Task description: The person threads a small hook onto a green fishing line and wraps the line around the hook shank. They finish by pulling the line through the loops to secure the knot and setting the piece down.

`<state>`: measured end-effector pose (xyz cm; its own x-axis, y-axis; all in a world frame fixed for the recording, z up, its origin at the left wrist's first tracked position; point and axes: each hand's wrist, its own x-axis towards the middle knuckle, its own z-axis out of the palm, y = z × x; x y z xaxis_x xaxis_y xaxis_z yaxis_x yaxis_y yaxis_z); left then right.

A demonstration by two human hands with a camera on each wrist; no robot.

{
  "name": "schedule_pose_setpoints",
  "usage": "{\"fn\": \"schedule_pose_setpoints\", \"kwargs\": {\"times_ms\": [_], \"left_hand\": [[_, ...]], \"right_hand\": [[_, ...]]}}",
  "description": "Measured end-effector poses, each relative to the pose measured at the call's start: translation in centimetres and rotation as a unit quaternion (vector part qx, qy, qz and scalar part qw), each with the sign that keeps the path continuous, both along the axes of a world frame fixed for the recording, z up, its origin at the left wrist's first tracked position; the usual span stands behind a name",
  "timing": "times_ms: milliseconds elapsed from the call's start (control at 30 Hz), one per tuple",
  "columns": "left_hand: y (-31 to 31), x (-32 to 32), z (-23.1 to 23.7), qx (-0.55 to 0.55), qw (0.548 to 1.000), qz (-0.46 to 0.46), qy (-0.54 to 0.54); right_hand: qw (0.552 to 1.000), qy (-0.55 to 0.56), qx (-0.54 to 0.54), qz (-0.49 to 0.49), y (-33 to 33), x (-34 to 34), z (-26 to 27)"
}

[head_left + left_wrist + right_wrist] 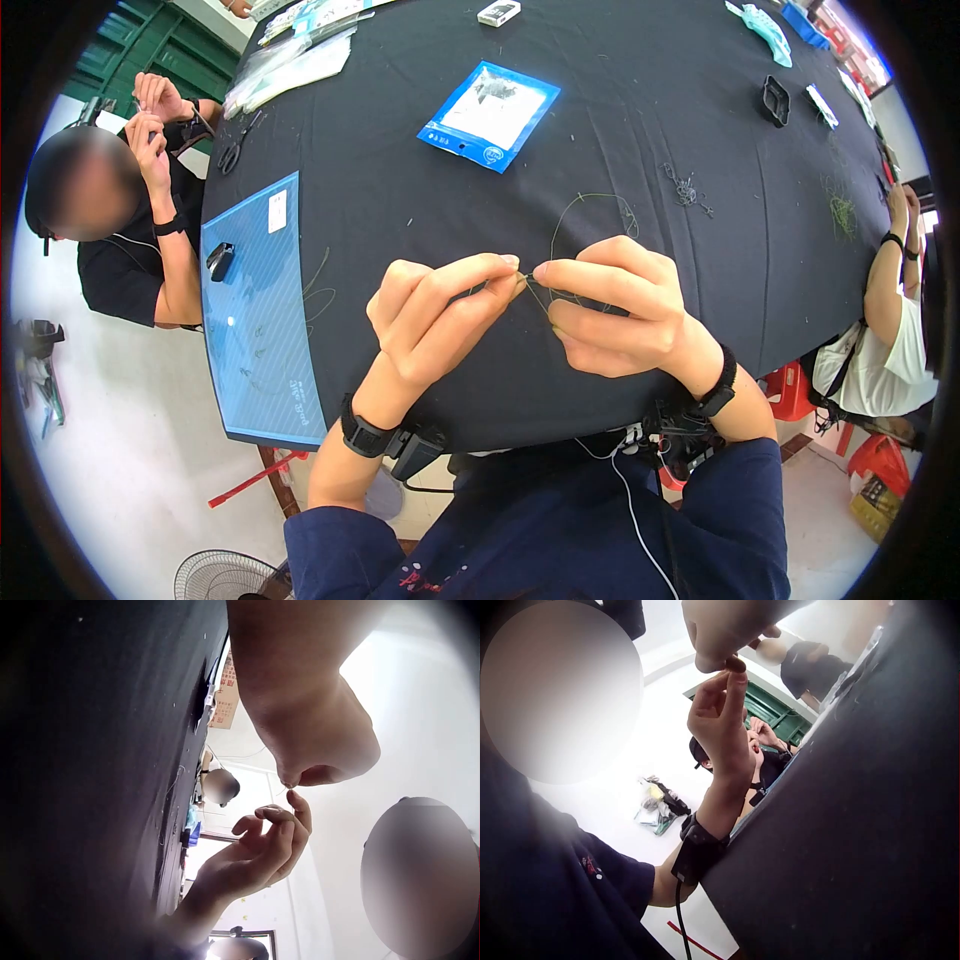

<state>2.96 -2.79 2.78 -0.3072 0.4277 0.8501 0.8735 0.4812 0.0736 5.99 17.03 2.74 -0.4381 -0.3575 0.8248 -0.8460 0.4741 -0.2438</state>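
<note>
A thin green line (582, 195) runs between my two hands, with a loop of it arching over the table behind the right fingers. Thumb and index finger of my left hand (430, 315) pinch it at a small dark spot. My right hand (630, 310) has its fingers bent around the line, the index fingertip right at that spot and the thumb lower down. In the left wrist view the right hand (259, 859) reaches up to the left fingertips. The left hand (724, 727) shows its pinch in the right wrist view, meeting the right hand (731, 630) above.
Beyond the hands lies a blue-edged packet (490, 115) on the black tablecloth (400, 220). A blue translucent board (260, 330) carries a small black object (221, 261). Scissors (238, 143), tangled dark line (687, 190) and a black tray (775, 101) lie farther out. People sit at both sides.
</note>
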Motion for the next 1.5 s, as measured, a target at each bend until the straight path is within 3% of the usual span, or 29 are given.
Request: {"fn": "schedule_pose_setpoints", "kwargs": {"times_ms": [500, 600, 1000, 1100, 1333, 1500], "left_hand": [[0.1, -0.1, -0.2, 0.001, 1.0, -0.013, -0.006], [0.1, -0.1, -0.2, -0.005, 1.0, -0.018, -0.006], [0.6, -0.3, -0.5, -0.038, 0.998, -0.058, 0.002], [0.9, -0.2, -0.5, -0.043, 0.997, -0.072, 0.0], [0.7, 0.2, -0.3, -0.048, 0.994, -0.099, -0.004], [0.6, 0.3, -0.3, -0.017, 0.994, -0.102, -0.024]], "right_hand": [[1.0, -0.017, 0.01, 0.011, 0.1, 0.0, -0.1], [0.999, -0.037, -0.023, 0.023, 0.0, -0.1, 0.1], [0.989, -0.132, 0.028, 0.053, 0.4, 0.1, 0.3], [0.985, -0.159, -0.013, 0.066, 0.6, -0.2, 0.2], [0.944, -0.318, -0.086, 0.013, 0.8, -0.4, 0.5], [0.902, -0.42, -0.092, 0.041, 0.4, -0.3, 0.4]]}}
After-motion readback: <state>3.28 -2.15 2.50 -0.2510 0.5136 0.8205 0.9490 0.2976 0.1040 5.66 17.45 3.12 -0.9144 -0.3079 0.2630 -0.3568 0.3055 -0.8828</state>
